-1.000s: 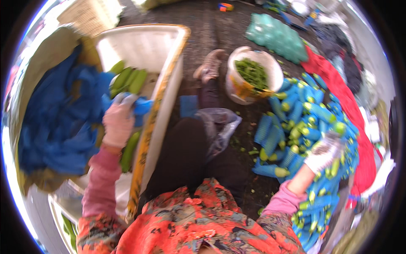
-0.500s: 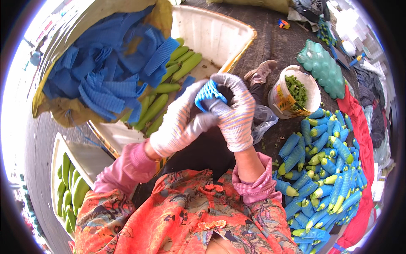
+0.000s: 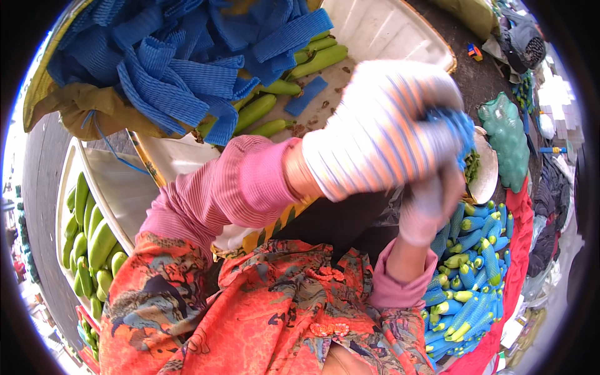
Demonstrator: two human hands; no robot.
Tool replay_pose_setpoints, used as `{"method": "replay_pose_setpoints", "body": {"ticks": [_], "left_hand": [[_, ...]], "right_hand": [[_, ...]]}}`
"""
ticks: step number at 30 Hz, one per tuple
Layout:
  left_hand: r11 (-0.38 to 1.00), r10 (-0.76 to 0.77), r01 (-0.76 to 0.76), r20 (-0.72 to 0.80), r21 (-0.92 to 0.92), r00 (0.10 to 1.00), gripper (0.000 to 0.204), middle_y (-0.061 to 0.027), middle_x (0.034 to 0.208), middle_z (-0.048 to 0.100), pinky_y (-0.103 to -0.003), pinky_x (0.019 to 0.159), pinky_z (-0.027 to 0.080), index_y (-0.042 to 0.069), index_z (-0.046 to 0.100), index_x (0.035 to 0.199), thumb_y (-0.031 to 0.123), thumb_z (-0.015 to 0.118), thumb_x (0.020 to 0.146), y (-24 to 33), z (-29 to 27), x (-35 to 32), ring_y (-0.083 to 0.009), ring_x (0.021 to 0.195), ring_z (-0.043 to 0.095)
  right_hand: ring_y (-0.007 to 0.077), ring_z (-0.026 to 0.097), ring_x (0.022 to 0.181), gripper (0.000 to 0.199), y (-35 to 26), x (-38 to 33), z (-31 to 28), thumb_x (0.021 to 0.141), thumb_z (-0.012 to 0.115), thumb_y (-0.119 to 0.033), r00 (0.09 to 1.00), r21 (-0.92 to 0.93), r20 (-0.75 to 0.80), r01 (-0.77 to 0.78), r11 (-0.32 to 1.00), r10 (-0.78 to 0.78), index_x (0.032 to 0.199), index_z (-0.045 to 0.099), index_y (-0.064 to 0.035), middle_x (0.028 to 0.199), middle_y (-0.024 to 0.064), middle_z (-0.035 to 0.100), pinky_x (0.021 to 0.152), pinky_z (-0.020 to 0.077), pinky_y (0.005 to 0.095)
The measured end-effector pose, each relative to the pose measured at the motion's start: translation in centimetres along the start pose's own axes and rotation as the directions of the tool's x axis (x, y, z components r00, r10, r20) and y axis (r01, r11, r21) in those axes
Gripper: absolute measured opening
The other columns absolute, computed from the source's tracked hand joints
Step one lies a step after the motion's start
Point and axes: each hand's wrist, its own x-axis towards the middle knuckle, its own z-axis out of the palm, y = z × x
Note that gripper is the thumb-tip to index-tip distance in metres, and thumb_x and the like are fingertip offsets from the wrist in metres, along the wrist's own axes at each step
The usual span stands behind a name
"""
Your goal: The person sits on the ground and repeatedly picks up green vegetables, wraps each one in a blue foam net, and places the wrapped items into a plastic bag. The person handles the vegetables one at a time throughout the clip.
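Observation:
My left hand (image 3: 381,134), in a white glove with orange and blue stripes, is raised close to the camera and grips a blue foam net sleeve (image 3: 459,131). My right hand (image 3: 428,203), also gloved, sits just below it and holds the same sleeve from underneath. What is inside the sleeve is hidden by the gloves. Behind the hands a white box (image 3: 381,28) holds loose green fruits (image 3: 312,62). A sack of blue foam net sleeves (image 3: 181,69) lies at the upper left.
A pile of green fruits wrapped in blue nets (image 3: 472,294) lies on a red cloth (image 3: 515,262) at the right. Another white box with bare green fruits (image 3: 87,237) stands at the left. A round bowl (image 3: 484,175) and a green bag (image 3: 506,134) lie further right.
Both hands have risen toward the camera with the blue sleeve; a second ago the left was in the box and the right at the wrapped pile.

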Motion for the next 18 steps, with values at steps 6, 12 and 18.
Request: {"method": "replay_pose_setpoints", "body": {"ticks": [6,12,18], "left_hand": [[0.931,-0.345,0.359,-0.161,0.068,0.925,0.028,-0.0156,0.083,0.066,-0.036,0.069,0.053,0.006,0.066,0.100,0.019,0.070,0.075,-15.9,-0.8,-3.9,-0.0279,0.074,0.066],[0.046,-0.941,0.579,-0.158,0.814,0.298,0.051,-0.0240,0.103,0.067,-0.042,0.088,0.052,0.001,0.061,0.116,0.021,0.072,0.071,-29.3,-3.1,-24.7,-0.0346,0.103,0.065],[0.323,-0.925,0.663,0.077,0.675,0.372,0.049,-0.0211,0.100,0.068,-0.041,0.084,0.052,0.002,0.063,0.110,0.022,0.076,0.068,-24.3,-6.0,-15.3,-0.0351,0.096,0.065]], "right_hand": [[0.0266,0.058,0.089,0.031,7.3,0.8,-5.2,0.079,0.065,-0.019,0.918,-0.075,-0.309,-0.283,0.956,0.247,0.105,0.058,-0.0042,0.102,0.0144,0.059,0.081,0.0484,0.0386],[0.0288,0.057,0.099,0.044,6.6,-3.4,-8.6,0.077,0.066,-0.022,0.831,-0.182,-0.393,-0.491,0.852,0.395,0.117,0.054,-0.0084,0.114,0.0151,0.056,0.087,0.0476,0.0411],[0.0311,0.056,0.109,0.057,1.2,-6.3,-8.7,0.075,0.066,-0.024,0.874,-0.794,-0.163,-0.391,0.465,0.457,0.129,0.050,-0.0126,0.126,0.0158,0.054,0.094,0.0469,0.0436]]}}
